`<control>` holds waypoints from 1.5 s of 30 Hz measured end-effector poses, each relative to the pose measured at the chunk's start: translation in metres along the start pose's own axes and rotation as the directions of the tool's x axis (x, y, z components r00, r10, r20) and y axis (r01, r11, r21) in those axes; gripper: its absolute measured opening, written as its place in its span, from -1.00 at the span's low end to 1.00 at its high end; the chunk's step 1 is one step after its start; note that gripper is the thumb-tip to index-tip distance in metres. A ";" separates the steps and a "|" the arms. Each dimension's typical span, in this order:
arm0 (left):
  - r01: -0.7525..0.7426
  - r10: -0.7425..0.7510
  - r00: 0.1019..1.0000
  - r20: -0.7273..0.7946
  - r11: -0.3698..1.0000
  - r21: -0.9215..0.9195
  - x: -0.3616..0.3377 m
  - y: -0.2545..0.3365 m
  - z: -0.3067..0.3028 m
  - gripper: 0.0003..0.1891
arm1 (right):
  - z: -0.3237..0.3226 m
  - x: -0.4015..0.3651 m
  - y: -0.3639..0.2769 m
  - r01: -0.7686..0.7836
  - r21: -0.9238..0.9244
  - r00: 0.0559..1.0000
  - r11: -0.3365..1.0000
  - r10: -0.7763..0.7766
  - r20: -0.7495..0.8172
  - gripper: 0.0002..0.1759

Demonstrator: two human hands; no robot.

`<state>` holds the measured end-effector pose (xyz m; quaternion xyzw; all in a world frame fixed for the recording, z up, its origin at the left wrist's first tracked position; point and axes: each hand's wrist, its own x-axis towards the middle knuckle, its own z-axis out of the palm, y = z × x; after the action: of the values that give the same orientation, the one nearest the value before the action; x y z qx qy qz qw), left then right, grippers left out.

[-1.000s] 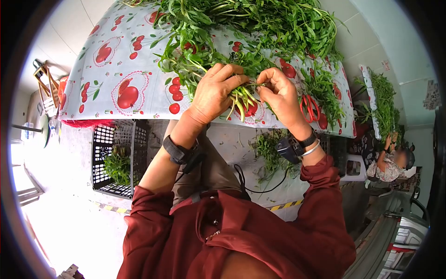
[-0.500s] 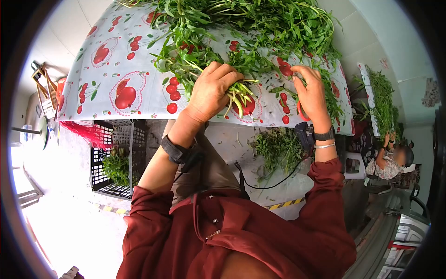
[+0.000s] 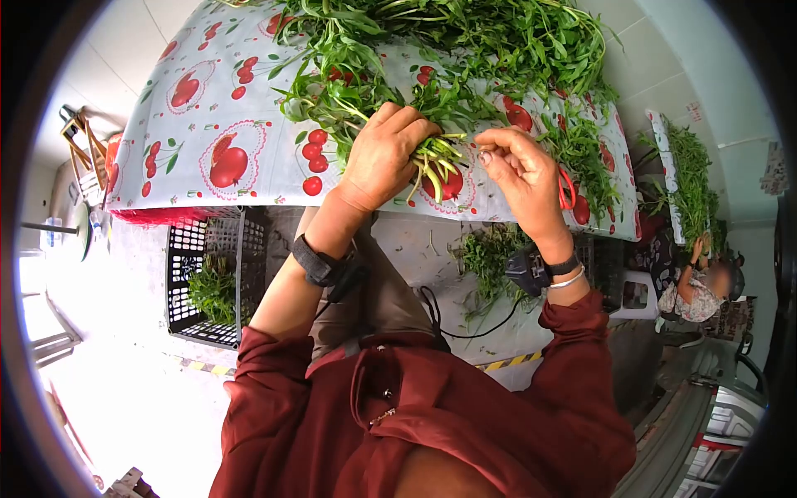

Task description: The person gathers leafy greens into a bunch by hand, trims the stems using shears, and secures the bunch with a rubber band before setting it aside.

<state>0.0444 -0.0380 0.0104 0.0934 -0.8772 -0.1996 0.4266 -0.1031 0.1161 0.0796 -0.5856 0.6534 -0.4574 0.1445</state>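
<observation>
My left hand point(image 3: 390, 153) is wrapped round a bunch of leafy green stems point(image 3: 436, 162). The cut-looking pale ends stick out to the right, over the table edge side, while the leaves spread out beyond my knuckles. Just right of those ends is my right hand point(image 3: 521, 170), its fingers bent and thumb a little apart from the forefinger, with nothing visible between them. A red loop-shaped handle point(image 3: 568, 189) shows beside the right palm; the rest of it is hidden.
A large heap of greens point(image 3: 481, 37) covers the far side of the table with its cherry-print cloth point(image 3: 274, 91). Below are a black crate point(image 3: 203, 286) holding greens and a pile of greens point(image 3: 490, 266) on the floor. Another person point(image 3: 697, 286) works at the right.
My right hand has moved left, towards the stem ends, and its fingers have come closer together. The left hand keeps its hold on the bunch.
</observation>
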 end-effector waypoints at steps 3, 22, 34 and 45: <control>-0.008 0.008 1.000 0.000 1.000 0.008 0.000 0.000 0.000 -0.72 | 0.003 0.000 -0.006 0.027 0.052 0.999 0.998 -0.025 -0.036 -0.82; -0.008 0.008 1.000 0.010 1.000 0.009 -0.001 -0.003 0.004 -0.71 | 0.026 0.010 -0.023 0.356 -0.284 0.931 0.890 -0.364 0.024 -0.69; 0.032 -0.032 0.999 -0.016 0.999 0.004 0.000 -0.001 0.003 -0.74 | 0.009 0.001 -0.011 0.166 -0.131 0.978 0.977 -0.180 -0.107 -0.68; 0.034 -0.034 0.999 -0.002 0.999 0.001 0.000 -0.001 0.002 -0.79 | -0.027 -0.030 0.031 -0.134 -0.438 0.987 0.889 0.081 -0.139 -0.73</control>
<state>0.0430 -0.0384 0.0094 0.1085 -0.8753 -0.2061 0.4238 -0.1338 0.1512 0.0600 -0.5383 0.7794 -0.3204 -0.0067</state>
